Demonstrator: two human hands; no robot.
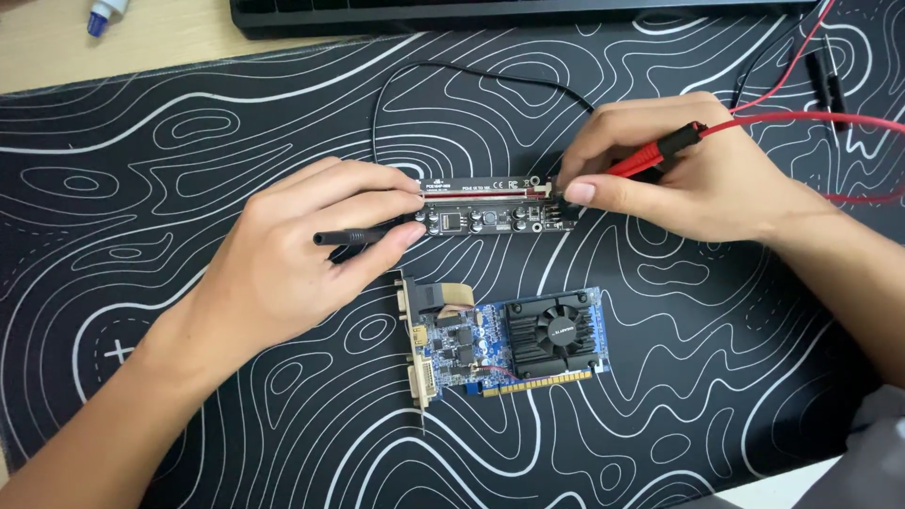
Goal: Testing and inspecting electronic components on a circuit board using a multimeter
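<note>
Just above the middle of the frame a narrow black circuit board lies flat on the black desk mat with white contour lines, its long axis running left to right across the picture. The left hand comes in from the lower left and grips a black probe between thumb and fingers, the probe lying almost level with its tip aimed right at the board's left end, where the fingertips seem to touch the board's edge. The right hand enters from the right side and pinches a red probe whose tip points left and down at the board's right end; a red lead trails from it toward the upper right. So the board sits between the two hands, directly in line with both probes, each hand closest to its own end; whether either metal tip actually meets a contact is hidden by the fingers. A thin black wire loops above the board and runs off to the upper right. Below the board, near the centre bottom, a blue graphics card with a black fan lies apart from both hands, a little closer to the left one. A dark keyboard edge crosses the top, and a small blue-capped tube rests on the wooden table at the upper left.
</note>
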